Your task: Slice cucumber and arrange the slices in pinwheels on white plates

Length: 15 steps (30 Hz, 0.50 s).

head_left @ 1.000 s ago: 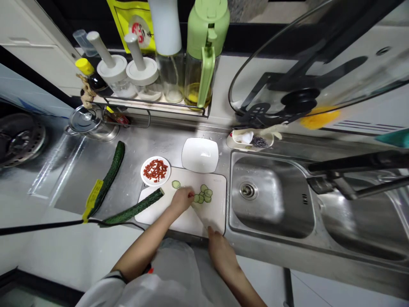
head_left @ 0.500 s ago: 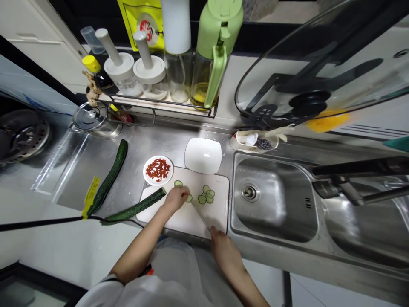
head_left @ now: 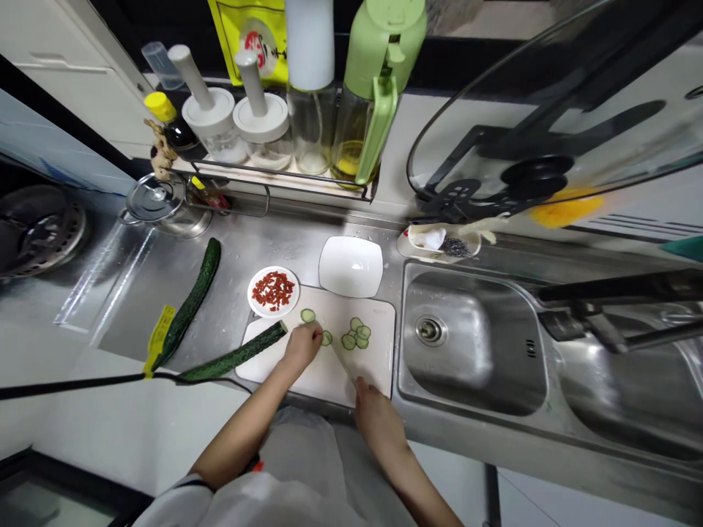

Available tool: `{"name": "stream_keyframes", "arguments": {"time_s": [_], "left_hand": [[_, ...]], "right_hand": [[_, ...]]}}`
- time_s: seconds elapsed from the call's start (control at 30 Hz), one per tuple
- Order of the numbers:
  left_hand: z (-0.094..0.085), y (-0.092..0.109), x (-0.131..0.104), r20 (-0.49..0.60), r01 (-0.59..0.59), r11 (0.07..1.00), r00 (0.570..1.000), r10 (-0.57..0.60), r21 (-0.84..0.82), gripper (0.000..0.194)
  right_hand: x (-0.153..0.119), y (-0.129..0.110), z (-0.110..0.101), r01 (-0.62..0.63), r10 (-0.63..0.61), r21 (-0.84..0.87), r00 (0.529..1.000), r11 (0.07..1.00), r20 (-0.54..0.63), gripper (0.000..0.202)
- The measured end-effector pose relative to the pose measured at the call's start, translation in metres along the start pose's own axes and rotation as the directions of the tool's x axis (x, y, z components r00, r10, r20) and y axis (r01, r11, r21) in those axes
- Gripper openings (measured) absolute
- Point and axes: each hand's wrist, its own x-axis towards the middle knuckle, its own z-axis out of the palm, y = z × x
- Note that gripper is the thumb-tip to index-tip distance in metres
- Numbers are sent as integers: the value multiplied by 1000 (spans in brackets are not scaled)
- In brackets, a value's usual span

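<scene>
On the white cutting board (head_left: pixel 296 377), my left hand (head_left: pixel 304 344) has its fingers pressed together beside a single cucumber slice (head_left: pixel 326 338); what they hold, if anything, is too small to tell. My right hand (head_left: pixel 375 413) is closed on the handle of a knife (head_left: pixel 344 364), whose blade points up-left toward that slice. Several overlapping slices (head_left: pixel 356 334) lie right of the knife, and one more slice (head_left: pixel 308 315) lies above my left hand. A cut cucumber (head_left: pixel 236 356) rests partly on the board's left side, its cut end near my left hand.
Behind the board stand a white dish (head_left: pixel 350 266) and a plate of red pieces (head_left: pixel 273 291). A whole cucumber (head_left: pixel 193 304) lies to the left. The sink (head_left: pixel 475 340) is at the right. A spice rack (head_left: pixel 274 176) and a glass lid (head_left: pixel 532 110) are above the counter.
My right hand has moved slightly up and left with the knife. My left hand has shifted slightly left, leaving more of the single slice in view.
</scene>
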Motion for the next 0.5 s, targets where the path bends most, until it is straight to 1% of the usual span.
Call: {"name": "stream_keyframes", "arguments": {"time_s": [0.1,0.27,0.5], "left_hand": [[0,3,0,-13,66,998,998,-66,9,14],[1,6,2,1,153,988,988,-153,19,16],[1,5,6,17,187,982,982,-188,31,16]], "right_hand": [[2,-4,-1,5,-5,-1,1000,1000,-10,33],[6,-7,2,8,-8,5,1000,1000,-7,34],[5,-11,2,-11,10,19,1000,1000,9,37]]}}
